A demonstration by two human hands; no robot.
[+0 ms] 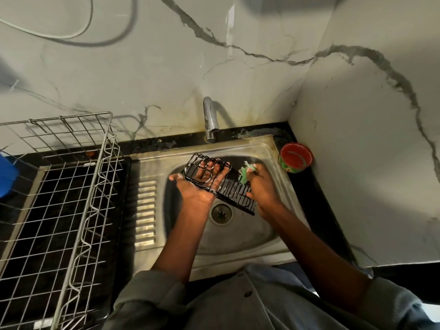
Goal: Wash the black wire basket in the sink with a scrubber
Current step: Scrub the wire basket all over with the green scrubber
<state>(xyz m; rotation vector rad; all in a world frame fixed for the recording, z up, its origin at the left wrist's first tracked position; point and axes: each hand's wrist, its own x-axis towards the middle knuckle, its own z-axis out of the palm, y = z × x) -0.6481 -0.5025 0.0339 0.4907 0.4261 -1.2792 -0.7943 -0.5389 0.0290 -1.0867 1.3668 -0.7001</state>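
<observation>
A small black wire basket (234, 194) hangs over the steel sink (266, 236), above the drain. My left hand (198, 186) supports it from beneath, palm up, fingers stretched along the wires, with soap foam on them. My right hand (260, 184) grips a green scrubber (244, 173) and presses it on the basket's right edge. The tap (209, 120) stands behind the basket, and no water shows running from it.
A large metal dish rack (71, 191) stands on the black counter to the left. A red and green tub (295, 157) sits in the back right corner. Something blue (6, 177) shows at the left edge. Marbled walls close in behind and right.
</observation>
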